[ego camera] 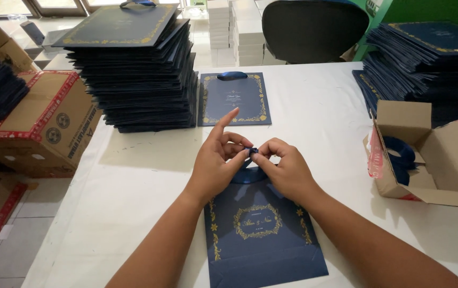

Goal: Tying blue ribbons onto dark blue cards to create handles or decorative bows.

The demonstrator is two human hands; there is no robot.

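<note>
Head view: both hands, left hand (219, 162) and right hand (286, 169), fingers pinching blue ribbon handle (250, 172) atop navy paper bag (261, 234) flat on white surface (133, 181). Cardboard box (431, 160) at right holds blue ribbon roll (399, 154).

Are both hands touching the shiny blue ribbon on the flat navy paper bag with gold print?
Touching. The head view shows the left hand and right hand pinching the blue ribbon between fingertips, above the navy bag.
</note>
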